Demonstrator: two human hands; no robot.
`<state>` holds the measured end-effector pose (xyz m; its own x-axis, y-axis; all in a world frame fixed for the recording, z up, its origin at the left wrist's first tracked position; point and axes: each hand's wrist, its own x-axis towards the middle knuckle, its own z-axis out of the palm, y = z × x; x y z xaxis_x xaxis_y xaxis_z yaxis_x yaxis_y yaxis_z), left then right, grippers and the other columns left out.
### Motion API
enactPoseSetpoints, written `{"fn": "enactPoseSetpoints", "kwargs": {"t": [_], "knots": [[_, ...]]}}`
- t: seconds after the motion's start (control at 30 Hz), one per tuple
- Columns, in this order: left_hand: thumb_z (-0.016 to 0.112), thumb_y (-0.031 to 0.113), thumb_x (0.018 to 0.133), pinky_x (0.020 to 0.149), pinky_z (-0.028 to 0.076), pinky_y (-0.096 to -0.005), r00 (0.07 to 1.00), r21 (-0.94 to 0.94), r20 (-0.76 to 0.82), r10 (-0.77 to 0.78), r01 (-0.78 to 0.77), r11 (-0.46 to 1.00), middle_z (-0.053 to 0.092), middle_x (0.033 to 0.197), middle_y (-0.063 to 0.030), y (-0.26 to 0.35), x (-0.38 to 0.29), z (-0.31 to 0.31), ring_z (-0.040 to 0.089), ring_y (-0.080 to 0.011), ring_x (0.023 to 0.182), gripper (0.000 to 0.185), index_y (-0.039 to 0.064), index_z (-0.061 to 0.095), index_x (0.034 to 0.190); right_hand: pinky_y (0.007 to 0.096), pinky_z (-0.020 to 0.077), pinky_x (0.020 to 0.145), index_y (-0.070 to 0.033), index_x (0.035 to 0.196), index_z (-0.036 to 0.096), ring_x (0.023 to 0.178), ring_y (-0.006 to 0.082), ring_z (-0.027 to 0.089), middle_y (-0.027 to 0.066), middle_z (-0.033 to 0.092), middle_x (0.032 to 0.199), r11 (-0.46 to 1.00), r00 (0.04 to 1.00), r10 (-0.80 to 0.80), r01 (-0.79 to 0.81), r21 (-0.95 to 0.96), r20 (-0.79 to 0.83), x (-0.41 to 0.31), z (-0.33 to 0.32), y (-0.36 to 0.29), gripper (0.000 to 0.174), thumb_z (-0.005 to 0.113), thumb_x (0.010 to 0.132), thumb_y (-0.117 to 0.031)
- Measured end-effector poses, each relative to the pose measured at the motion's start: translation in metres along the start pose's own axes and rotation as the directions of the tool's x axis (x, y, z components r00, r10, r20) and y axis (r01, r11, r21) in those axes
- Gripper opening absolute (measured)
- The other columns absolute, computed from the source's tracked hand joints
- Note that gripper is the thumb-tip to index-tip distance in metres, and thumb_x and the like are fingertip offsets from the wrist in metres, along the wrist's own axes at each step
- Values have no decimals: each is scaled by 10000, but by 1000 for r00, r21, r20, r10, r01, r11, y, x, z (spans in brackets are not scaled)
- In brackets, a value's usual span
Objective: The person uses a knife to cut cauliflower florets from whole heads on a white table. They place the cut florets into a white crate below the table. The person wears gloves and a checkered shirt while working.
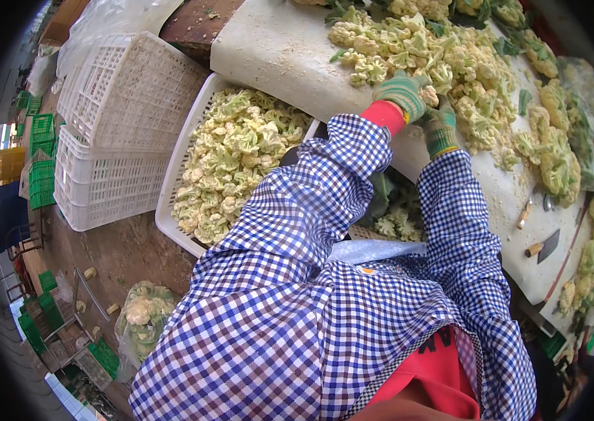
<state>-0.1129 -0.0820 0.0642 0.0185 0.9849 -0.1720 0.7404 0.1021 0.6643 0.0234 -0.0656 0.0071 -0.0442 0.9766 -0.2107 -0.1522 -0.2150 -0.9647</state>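
Note:
My left hand (pixel 401 96), in a green-and-cream striped knit glove, is over the near edge of a heap of cut cauliflower florets (pixel 465 68). Its fingers curl at a small cauliflower floret (pixel 429 97). Just below and to the right, my right hand (pixel 440 129), gloved alike, touches the heap with its fingertips close to that same floret. Its fingers are partly hidden, so its hold is unclear. The florets lie on a pale sheet-covered table (pixel 286 58) strewn with crumbs. Left of my arms stands a white plastic crate (pixel 183 184) filled with florets (pixel 239 152).
Stacked white crates (pixel 118 173) stand at left. A cleaver (pixel 548 246) and a wooden-handled tool (pixel 524 214) lie on the table at right, near larger cauliflower pieces (pixel 554 152). A bag of cauliflower (pixel 144 316) rests on the floor. Another container (pixel 399 223) with leaves sits beneath my arms.

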Motion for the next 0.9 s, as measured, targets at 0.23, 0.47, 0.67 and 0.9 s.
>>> {"fn": "enactPoseSetpoints", "kwargs": {"t": [0.23,0.47,0.67,0.9], "knots": [[561,127,858,854,520,-406,946,88,-324,-1,31,996,625,1090,-192,-69,-43,-80,627,-337,964,474,260,553,1313,393,611,665,17,1243,481,903,278,663,170,629,1084,990,978,130,-118,-81,161,-12,129,-29,541,717,756,28],[691,178,788,902,505,-375,816,5,-388,-428,467,884,438,1391,-202,-260,-139,-123,578,-273,1123,772,139,324,1467,359,431,1026,-10,1379,414,1213,303,526,209,528,1321,773,849,61,292,-563,524,-72,200,-14,655,692,844,-265],[541,440,857,1072,325,-476,849,569,-431,-307,520,637,222,1541,-150,-310,-154,-69,322,-360,1364,695,258,295,1481,292,538,703,30,1332,433,890,226,666,160,560,1249,914,922,272,-157,-374,277,-96,100,-15,467,595,914,-99],[537,491,866,1101,136,-611,671,237,-389,-631,735,636,111,1581,-117,-313,-70,-92,175,-338,1431,656,320,325,1462,301,521,832,-15,1272,536,1020,208,636,145,625,1183,750,992,-27,-64,-658,-127,-107,-31,-15,391,612,898,-100]]}}
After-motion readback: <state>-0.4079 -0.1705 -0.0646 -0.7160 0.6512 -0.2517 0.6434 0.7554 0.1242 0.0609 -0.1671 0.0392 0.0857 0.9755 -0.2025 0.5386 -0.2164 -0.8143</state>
